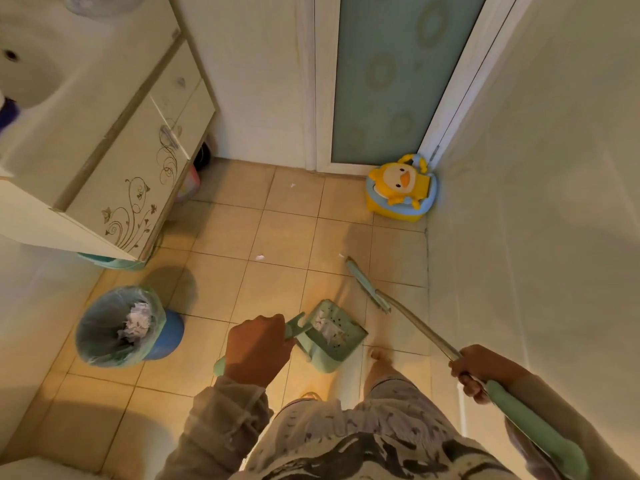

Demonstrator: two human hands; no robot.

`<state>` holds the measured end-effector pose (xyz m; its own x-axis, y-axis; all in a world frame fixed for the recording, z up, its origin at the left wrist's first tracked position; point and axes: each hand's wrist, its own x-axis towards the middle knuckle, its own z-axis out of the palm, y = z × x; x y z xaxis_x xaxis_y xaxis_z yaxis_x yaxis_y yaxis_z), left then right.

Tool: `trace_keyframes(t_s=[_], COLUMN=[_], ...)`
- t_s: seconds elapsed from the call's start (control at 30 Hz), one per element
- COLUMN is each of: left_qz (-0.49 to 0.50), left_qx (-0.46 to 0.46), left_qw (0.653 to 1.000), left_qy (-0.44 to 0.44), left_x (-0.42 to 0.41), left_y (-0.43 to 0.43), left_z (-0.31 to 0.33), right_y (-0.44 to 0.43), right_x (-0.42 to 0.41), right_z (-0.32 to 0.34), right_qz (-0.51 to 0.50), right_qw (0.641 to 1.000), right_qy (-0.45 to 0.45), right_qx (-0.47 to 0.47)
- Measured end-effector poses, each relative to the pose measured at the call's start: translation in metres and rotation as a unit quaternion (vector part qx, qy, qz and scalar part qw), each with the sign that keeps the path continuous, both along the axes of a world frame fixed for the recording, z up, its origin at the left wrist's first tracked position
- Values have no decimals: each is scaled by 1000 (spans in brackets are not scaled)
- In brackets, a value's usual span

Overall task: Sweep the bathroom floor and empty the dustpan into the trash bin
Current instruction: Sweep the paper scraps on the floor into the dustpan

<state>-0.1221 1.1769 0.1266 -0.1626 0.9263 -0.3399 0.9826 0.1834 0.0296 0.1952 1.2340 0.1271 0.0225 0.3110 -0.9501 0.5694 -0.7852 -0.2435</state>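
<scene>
While the person stands on the tiles, looking down, both hands are full.

Left hand: the left hand (258, 351) is curled tight round the dustpan handle, at about 7 o'clock from the middle of the view.
Dustpan: the dustpan (332, 336) is mint green, held above the floor (221, 289) and tilted, with crumpled white paper and dark specks inside; it sits just past the left hand, towards 1 o'clock of it.
Right hand: the right hand (479, 370) is clenched on the broom shaft, at about 4 o'clock in the view.
Broom: the broom (367, 287) has a pale shaft and a green grip that runs under the right wrist; its narrow green head lies at 12 o'clock from the dustpan, near the right wall, low at the tiles. Whether it touches them, I cannot tell.
Bin: the bin (121, 325) is blue with a greenish liner, at 9 o'clock from the dustpan, well apart from it, with white paper already inside.
Scraps: a white scrap (259, 257) lies on the tiles at 11 o'clock from the dustpan; a smaller scrap (293, 185) lies farther off, near the door (398, 81).
Cabinet: the cabinet (131, 168) with swirl decoration stands at 10 o'clock.
Potty: a yellow duck potty (401, 187) sits in the corner at 1 o'clock, beside the door.
</scene>
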Motion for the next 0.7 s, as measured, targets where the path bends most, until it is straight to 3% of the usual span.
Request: trace_keyframes(t_s=[0.4,0.7], left_qz=[176,241], left_qx=[-8,-27], left_qw=[984,970], left_qy=[0,10], left_x=[40,56], left_y=[78,154], left_z=[2,5], right_y=[169,280], right_x=[7,-20], right_z=[7,-4], right_qz=[132,316], right_qw=[989,944], right_qy=[-2,-65], right_qx=[65,66])
